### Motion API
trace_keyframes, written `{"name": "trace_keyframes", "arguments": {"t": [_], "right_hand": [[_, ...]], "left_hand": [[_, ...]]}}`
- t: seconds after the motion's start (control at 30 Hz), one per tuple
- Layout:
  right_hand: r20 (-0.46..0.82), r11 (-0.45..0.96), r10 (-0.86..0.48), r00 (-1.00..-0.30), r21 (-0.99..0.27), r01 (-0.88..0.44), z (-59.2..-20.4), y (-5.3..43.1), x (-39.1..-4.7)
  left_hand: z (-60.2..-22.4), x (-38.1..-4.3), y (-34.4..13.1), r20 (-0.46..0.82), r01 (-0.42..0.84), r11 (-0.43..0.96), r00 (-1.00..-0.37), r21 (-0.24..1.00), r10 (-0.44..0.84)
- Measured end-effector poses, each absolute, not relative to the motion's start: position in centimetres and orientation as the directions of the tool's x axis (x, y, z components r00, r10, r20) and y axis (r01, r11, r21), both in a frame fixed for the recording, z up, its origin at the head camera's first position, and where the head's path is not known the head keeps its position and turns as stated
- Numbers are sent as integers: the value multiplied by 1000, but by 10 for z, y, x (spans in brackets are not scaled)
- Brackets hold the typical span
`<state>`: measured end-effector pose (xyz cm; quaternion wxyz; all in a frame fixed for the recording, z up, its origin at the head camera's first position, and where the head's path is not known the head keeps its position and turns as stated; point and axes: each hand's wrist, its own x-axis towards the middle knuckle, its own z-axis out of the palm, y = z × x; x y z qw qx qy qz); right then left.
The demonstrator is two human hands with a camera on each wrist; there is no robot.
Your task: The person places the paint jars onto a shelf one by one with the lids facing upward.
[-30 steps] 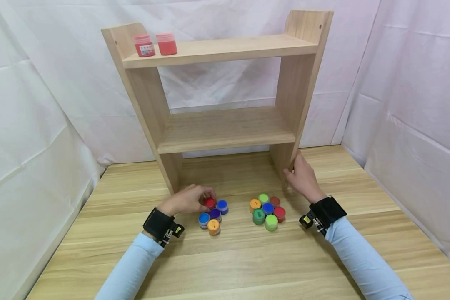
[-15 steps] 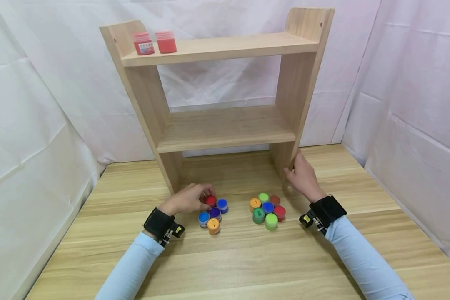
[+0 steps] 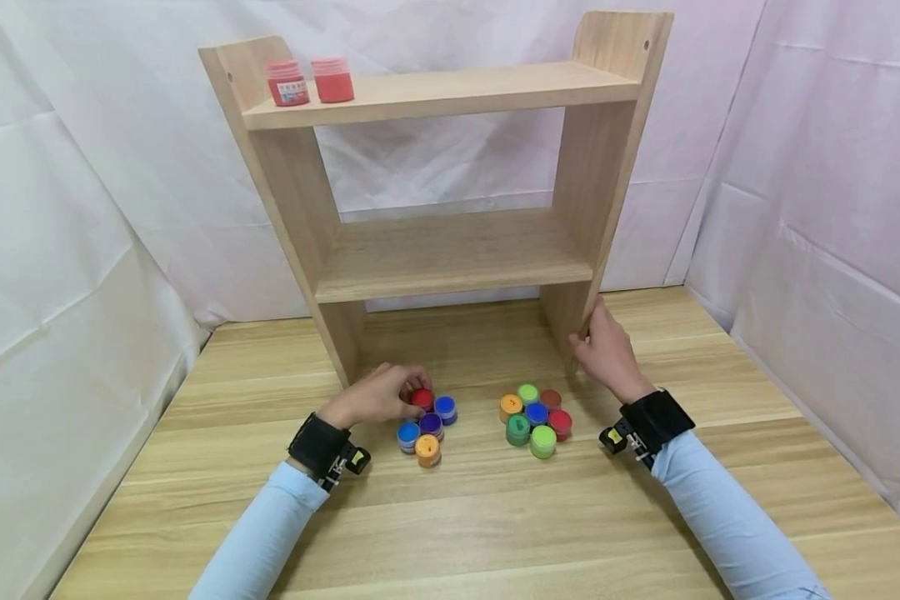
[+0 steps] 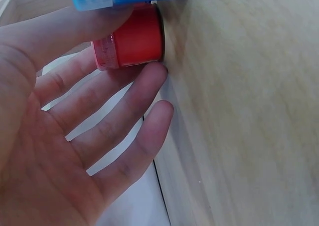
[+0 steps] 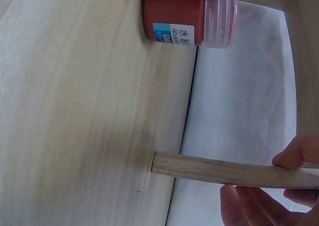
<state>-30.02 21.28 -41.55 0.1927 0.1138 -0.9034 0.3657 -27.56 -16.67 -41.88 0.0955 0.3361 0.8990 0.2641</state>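
My left hand (image 3: pixel 380 393) pinches a red paint jar (image 3: pixel 422 400) between thumb and fingers at the back of the left group of jars. In the left wrist view the jar (image 4: pixel 137 39) stands on the table, its red body partly behind my thumb. Around it are a blue jar (image 3: pixel 446 408), a purple jar (image 3: pixel 431 424), a light-blue jar (image 3: pixel 408 436) and an orange jar (image 3: pixel 427 450). My right hand (image 3: pixel 607 354) grips the lower right side panel of the wooden shelf (image 3: pixel 453 254); in the right wrist view thumb and fingers lie on either side of the panel (image 5: pixel 219 171).
A second group of several jars, with a dark-blue one (image 3: pixel 537 414) in its middle, stands on the table (image 3: pixel 480 533) before the shelf's right side. Two red jars (image 3: pixel 288 83) sit on the top board at left. White cloth (image 3: pixel 817 183) hangs behind and beside the table.
Both hands stay at the red jar and the side panel. The head view has tipped slightly, so the whole scene sits a little higher in the picture.
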Motion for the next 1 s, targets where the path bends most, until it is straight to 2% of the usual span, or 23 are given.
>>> {"name": "trace_keyframes", "arguments": {"t": [0.43,1.0], "right_hand": [[447,700,-74,-892,-614,-366,-415,213,-301],[438,694,-67,-896,-625,-357,-416,213,-299]], "left_hand": [[-422,-280,-169,6,544,640,-765,543,644],[-414,-277,-168,88,529,633,-801,566,591]]}}
